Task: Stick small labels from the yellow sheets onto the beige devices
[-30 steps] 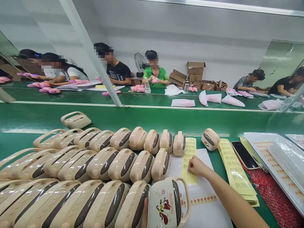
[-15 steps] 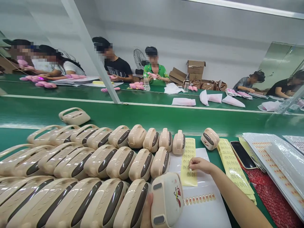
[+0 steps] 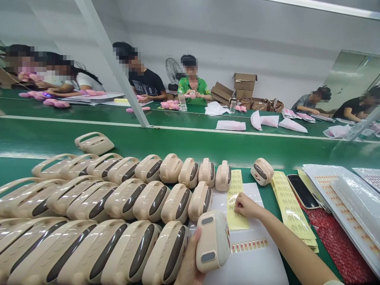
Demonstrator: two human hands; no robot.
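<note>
My left hand (image 3: 190, 259) grips a beige handled speaker (image 3: 213, 241) at the bottom centre, its underside turned up and a cartoon print showing on its side. My right hand (image 3: 246, 206) rests on a yellow sticker sheet (image 3: 236, 215) and pinches a small label that is lifting off it. The sheet lies on white paper (image 3: 255, 261) that carries a row of small orange stickers (image 3: 249, 246). Rows of several identical beige speakers (image 3: 124, 206) fill the bench to the left of my hands.
One speaker (image 3: 262, 171) lies alone beyond the sheet, another (image 3: 94, 143) on the green conveyor belt (image 3: 190, 144). A black phone (image 3: 303, 191), more yellow sticker strips (image 3: 292, 213) and plastic-wrapped sheets (image 3: 350, 198) lie right. Several other people sit working across the belt.
My left hand has turned the speaker from its printed front to its underside. My right hand went from pressing on the yellow sheet to pinching up a label.
</note>
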